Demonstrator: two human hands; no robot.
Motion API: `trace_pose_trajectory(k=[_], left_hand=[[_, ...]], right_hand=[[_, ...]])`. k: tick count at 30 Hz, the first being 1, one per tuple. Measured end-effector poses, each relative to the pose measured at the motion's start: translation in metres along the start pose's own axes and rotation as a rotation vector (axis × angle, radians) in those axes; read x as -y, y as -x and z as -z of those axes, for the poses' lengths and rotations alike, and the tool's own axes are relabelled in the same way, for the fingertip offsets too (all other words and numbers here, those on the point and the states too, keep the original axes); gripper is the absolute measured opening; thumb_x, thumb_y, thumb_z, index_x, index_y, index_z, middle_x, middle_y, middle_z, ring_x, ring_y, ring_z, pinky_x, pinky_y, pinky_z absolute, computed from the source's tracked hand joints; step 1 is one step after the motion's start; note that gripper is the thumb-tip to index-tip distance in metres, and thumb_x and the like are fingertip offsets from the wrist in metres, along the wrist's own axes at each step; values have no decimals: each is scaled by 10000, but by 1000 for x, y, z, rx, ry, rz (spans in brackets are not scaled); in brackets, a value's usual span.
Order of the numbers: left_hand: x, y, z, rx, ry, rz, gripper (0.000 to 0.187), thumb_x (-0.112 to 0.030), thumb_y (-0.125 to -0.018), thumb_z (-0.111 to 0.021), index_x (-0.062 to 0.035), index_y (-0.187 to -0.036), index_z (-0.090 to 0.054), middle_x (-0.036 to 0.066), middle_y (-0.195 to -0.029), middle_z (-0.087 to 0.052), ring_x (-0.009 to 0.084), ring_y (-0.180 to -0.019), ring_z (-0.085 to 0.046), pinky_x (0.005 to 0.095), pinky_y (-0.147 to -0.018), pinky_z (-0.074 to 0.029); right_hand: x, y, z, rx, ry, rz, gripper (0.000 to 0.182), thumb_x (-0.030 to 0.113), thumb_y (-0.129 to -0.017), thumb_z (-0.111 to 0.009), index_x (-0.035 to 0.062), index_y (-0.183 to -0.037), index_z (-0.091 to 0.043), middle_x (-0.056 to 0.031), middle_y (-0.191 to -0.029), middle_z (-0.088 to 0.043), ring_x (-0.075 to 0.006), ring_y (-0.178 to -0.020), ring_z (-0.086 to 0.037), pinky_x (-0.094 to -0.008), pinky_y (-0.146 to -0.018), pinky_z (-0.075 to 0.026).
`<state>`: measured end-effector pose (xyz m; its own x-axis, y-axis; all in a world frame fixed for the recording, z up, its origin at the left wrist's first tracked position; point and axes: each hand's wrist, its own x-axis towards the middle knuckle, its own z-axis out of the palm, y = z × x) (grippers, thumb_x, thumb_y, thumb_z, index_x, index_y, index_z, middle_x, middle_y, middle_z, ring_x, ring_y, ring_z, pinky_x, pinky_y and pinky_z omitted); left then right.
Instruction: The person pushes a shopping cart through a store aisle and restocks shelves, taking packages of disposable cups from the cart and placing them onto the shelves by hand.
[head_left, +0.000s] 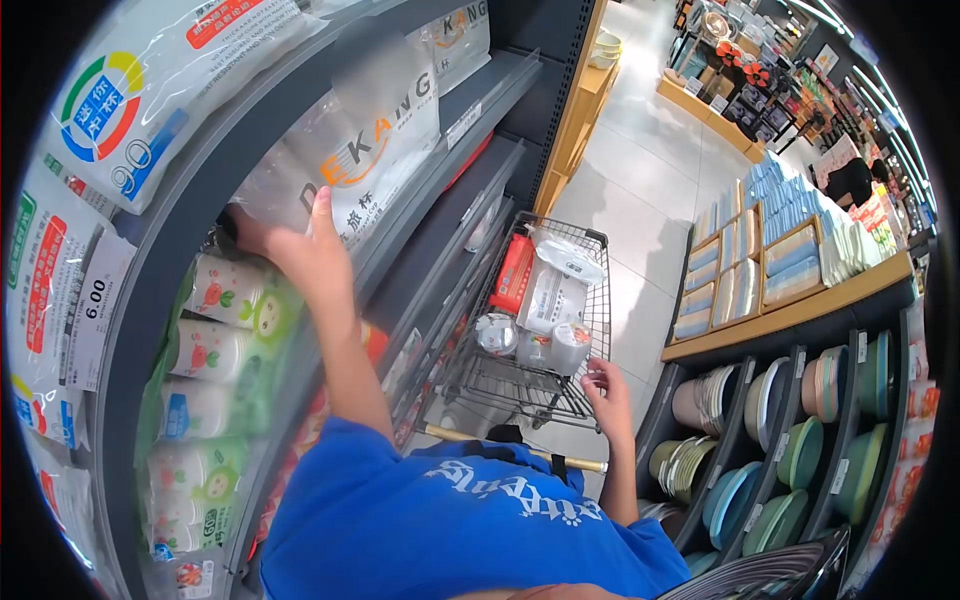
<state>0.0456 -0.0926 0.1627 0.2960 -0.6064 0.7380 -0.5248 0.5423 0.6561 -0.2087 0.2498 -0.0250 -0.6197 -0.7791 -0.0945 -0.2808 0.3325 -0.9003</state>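
Left hand (295, 250) nearer, at printed bag's (385, 130) near end | long axis follows shelf's (500, 88) front edge, away from wrist | thumb raised, 4 fingers mostly hidden, pinch can't be told | right hand (612, 400) loosely spread beside cart (607, 290)

Translucent DEKANG package (392, 128) lies on the shelf (500, 88)

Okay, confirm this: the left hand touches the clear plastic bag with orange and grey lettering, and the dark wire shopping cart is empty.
The cart isn't empty: the head view shows goods in it, including a shiny red package. The left hand does touch the clear plastic bag.
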Motion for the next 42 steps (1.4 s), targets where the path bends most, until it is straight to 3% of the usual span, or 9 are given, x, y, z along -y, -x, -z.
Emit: trace_pose_trajectory(k=[10, 14, 16, 17, 18, 20, 22, 28, 42], left_hand=[[-14, 23, 0, -110, -164, -131, 913, -68, -835, -705, 109, -1472, -75, 333, -1473, -208, 439, -1376, -186, 524, -1129, -188], [1, 73, 3, -167, 122, -541, 859, -12, -804, -692, 102, -1444, -130, 309, -1446, -247, 407, -1345, -295, 512, -1094, -276], [3, 150, 11, 285, 407, -130, 682, 2, -785, -669, 88, -1367, -324, 260, -1412, -347, 396, -1298, -392, 478, -1045, -360], [3, 153, 16, 540, 297, -459, 518, 1, -783, -664, 28, -1274, -501, 215, -1351, -467, 368, -1267, -458, 459, -1023, -393], [19, 186, 12, 848, 369, -314, 378, -16, -805, -633, -24, -1181, -588, 167, -1261, -538, 353, -1219, -475, 458, -1016, -389], [70, 250, 14, 1399, 49, -313, 492, -169, -852, -640, -53, -1314, -516, 187, -1371, -487, 351, -1308, -438, 494, -1048, -367], [125, 311, 46, 1866, -456, -174, 571, -270, -862, -657, -73, -1369, -483, 194, -1406, -465, 348, -1372, -391, 553, -1060, -344], [184, 357, 82, 1653, -286, -158, 465, -293, -862, -629, -82, -1272, -574, 100, -1284, -589, 314, -1327, -443, 545, -1002, -394], [216, 373, 70, 1736, -354, -428, 324, -306, -851, -657, -84, -1088, -653, 90, -1127, -658, 319, -1133, -559, 561, -920, -427]], right_hand=[[-117, 54, 45, 518, 444, -246, 721, 327, -767, -809, 21, -1353, -521, -233, -1294, -563, -387, -1159, -573, -418, -1003, -465], [-180, 93, 55, 93, 759, -423, 690, 325, -786, -781, 4, -1341, -525, -219, -1226, -599, -376, -1164, -575, -431, -1005, -461], [-209, 105, 53, -157, 843, -470, 661, 293, -787, -758, -13, -1324, -524, -228, -1140, -627, -409, -1133, -584, -448, -996, -461], [-245, 109, 52, -151, 701, -538, 632, 279, -797, -746, -27, -1306, -530, -213, -1099, -635, -396, -1085, -606, -450, -961, -481], [-290, 110, 52, -147, 555, -602, 604, 265, -806, -734, -41, -1287, -536, -198, -1059, -643, -384, -1037, -628, -453, -926, -501], [-305, 109, 53, -128, -298, -874, 499, 201, -819, -703, -84, -1207, -571, -165, -1004, -661, -311, -888, -677, -439, -766, -559], [-298, 103, 48, -114, -225, -890, 360, 174, -817, -693, -38, -1096, -610, -131, -903, -643, -265, -846, -669, -427, -690, -562], [-260, 98, 29, -117, 680, -554, 455, 192, -794, -671, -41, -1180, -604, -269, -1062, -666, -393, -1039, -648, -488, -874, -515], [-181, 143, -30, -438, 813, -654, 439, 212, -822, -642, 55, -1222, -548, -202, -1186, -635, -397, -1083, -616, -482, -927, -488]])
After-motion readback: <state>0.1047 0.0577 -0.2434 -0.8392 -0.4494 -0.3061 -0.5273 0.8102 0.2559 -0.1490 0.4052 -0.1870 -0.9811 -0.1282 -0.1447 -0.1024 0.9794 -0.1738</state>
